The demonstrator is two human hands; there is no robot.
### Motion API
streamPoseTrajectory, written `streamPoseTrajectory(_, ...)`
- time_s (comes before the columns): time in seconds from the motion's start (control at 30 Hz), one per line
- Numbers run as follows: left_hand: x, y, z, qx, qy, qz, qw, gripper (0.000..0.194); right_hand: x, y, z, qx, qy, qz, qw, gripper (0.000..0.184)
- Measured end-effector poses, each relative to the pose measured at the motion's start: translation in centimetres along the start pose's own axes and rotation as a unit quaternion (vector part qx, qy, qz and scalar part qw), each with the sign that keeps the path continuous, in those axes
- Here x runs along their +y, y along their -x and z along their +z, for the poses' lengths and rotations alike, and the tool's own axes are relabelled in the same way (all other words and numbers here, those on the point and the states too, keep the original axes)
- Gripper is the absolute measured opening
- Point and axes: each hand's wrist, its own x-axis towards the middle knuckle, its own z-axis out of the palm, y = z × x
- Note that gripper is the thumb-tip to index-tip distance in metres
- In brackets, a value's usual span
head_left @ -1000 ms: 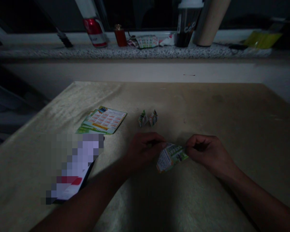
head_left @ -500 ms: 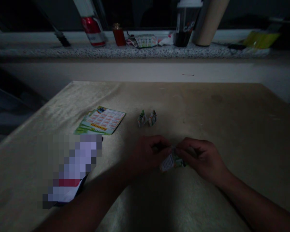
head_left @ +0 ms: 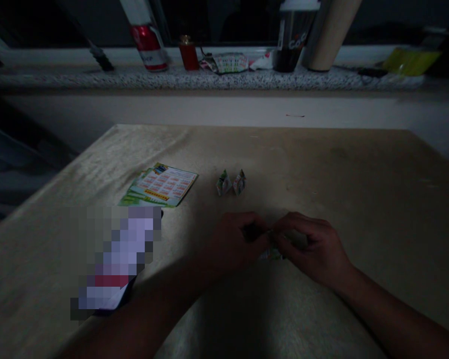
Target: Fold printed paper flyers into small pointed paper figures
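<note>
Both my hands meet over the middle of the table, fingertips pinched together on a small piece of printed card in green and white. My left hand has thumb and forefinger closed at its upper edge. My right hand pinches the same card from the other side. Most of the card is hidden behind the fingers, so its shape is hard to tell. Just beyond my hands stand two small folded paper pieces, the left one and the right one, side by side.
A stack of printed cards lies on the table to the left. Nearer me is a phone with a lit, blurred screen. Along the windowsill stand a red can, a red bottle and a dark cup.
My hands have drawn slightly closer together, and the left hand has turned so that it covers more of the card. The whole view has shifted a little.
</note>
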Motion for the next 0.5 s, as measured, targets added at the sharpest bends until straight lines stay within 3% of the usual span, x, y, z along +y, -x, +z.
streamPoseTrajectory(0.2,-0.1,0.0,0.0,0.009,-0.047,0.009,0.999,0.002,-0.3,-0.2,0.4,0.022,0.038,-0.099,0.994,0.012)
streamPoseTrajectory(0.5,0.5,-0.5,-1.1,0.035,-0.098,-0.015,0.994,0.003,-0.6,-0.1,0.6,0.077,0.039,-0.124,0.989,0.017)
